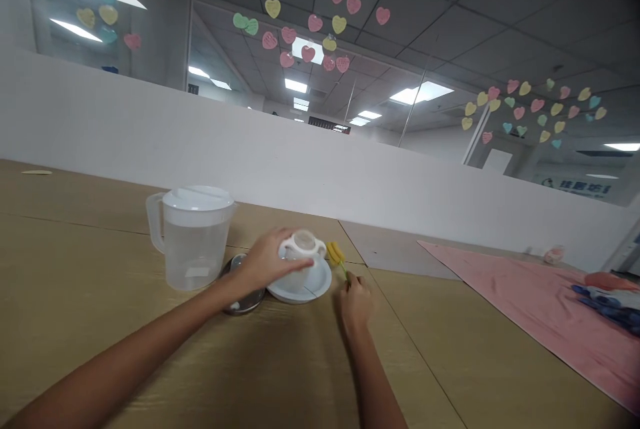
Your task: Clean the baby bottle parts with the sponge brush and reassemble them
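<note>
My left hand (270, 261) is closed round a translucent baby bottle (304, 240) with a white collar and two side handles. The bottle is over a white bowl (320, 282), partly covered by my fingers; I cannot tell whether it touches the bowl. In my right hand (357, 301), just right of the bowl, is the thin green handle of a sponge brush, its yellow sponge head (335, 253) pointing up and left. Left of the bowl, partly behind my left wrist, lies a round metal tray (249, 302) with a shiny object on it, blurred.
A clear lidded pitcher (196, 249) holding clear liquid stands left of the tray on the tan tabletop (200, 375). At right lies a pink cloth (540, 309), with bundled fabric (610, 299) and a small jar (554, 255) near it. A white low wall (310, 175) runs behind.
</note>
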Demonstrator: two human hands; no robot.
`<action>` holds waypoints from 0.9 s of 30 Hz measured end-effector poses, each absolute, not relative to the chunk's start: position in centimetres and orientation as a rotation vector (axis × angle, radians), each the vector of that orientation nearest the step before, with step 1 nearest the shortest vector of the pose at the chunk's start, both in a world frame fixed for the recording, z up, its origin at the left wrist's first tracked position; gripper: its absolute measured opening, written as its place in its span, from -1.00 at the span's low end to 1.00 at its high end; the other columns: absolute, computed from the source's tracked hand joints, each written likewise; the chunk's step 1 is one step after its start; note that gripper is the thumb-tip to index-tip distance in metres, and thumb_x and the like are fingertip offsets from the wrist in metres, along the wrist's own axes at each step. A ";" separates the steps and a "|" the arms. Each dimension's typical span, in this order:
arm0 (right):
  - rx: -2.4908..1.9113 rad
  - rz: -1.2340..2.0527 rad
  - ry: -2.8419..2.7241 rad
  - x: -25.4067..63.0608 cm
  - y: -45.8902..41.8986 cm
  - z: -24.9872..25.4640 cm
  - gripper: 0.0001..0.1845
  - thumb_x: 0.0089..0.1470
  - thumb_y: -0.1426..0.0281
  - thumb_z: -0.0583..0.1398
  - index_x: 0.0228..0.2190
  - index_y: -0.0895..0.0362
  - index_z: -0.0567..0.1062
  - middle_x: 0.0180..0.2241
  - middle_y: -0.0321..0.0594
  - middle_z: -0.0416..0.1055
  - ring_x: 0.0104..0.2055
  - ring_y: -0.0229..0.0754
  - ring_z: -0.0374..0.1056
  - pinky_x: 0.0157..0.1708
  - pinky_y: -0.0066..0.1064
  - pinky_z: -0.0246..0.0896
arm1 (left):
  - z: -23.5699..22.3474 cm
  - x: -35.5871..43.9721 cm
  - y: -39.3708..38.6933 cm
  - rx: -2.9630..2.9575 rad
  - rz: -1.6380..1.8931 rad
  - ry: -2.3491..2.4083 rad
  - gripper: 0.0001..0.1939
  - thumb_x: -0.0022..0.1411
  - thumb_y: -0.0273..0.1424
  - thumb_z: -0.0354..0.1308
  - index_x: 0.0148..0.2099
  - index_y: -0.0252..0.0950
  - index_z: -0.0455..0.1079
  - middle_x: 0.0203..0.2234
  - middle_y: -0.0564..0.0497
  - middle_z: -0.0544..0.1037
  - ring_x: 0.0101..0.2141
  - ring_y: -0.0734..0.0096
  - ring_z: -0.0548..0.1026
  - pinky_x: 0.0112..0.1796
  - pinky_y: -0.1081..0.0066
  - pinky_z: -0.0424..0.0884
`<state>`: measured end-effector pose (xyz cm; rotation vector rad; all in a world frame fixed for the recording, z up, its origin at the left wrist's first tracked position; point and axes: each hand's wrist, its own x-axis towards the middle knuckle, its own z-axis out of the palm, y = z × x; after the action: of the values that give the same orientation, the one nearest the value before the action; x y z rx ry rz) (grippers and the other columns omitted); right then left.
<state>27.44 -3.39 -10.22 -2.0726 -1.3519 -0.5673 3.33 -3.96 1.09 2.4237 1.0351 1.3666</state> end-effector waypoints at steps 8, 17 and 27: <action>-2.320 -0.213 -1.505 26.8 -3.5 -10.0 -0.66 0.03 0.52 0.02 -0.22 0.18 0.53 -0.27 -0.02 0.47 -0.27 -0.09 0.43 -0.43 -0.41 0.16 | -7.0 3.9 -8.2 2.487 1.163 0.882 -0.38 -0.02 0.07 0.18 -0.04 -0.26 0.42 -0.31 -0.07 0.55 -0.28 0.20 0.45 -0.17 0.24 0.33; -2.365 -0.175 -1.592 26.4 -3.6 -9.6 -0.67 0.08 0.49 0.00 -0.19 0.17 0.49 -0.21 -0.01 0.48 -0.20 -0.05 0.43 -0.40 -0.39 0.18 | -10.2 3.2 -7.6 2.320 1.266 1.114 -0.19 -0.04 0.09 0.18 0.16 -0.24 0.17 -0.16 -0.13 0.51 -0.16 0.09 0.41 -0.18 0.21 0.34; -2.290 -0.363 -1.520 25.9 -3.7 -9.1 -0.58 0.21 0.38 -0.08 -0.33 0.24 0.54 -0.26 0.05 0.48 -0.18 -0.01 0.39 -0.29 -0.33 0.16 | -9.3 -3.0 -3.3 2.634 1.235 1.329 -0.67 0.32 -0.21 -0.14 -0.28 -0.25 0.38 -0.29 -0.04 0.51 -0.17 0.20 0.33 -0.12 0.19 0.19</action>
<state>25.90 -3.66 -9.10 -2.2896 -1.5200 -0.3627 -2.96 -3.26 -9.32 2.6343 1.3289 1.2348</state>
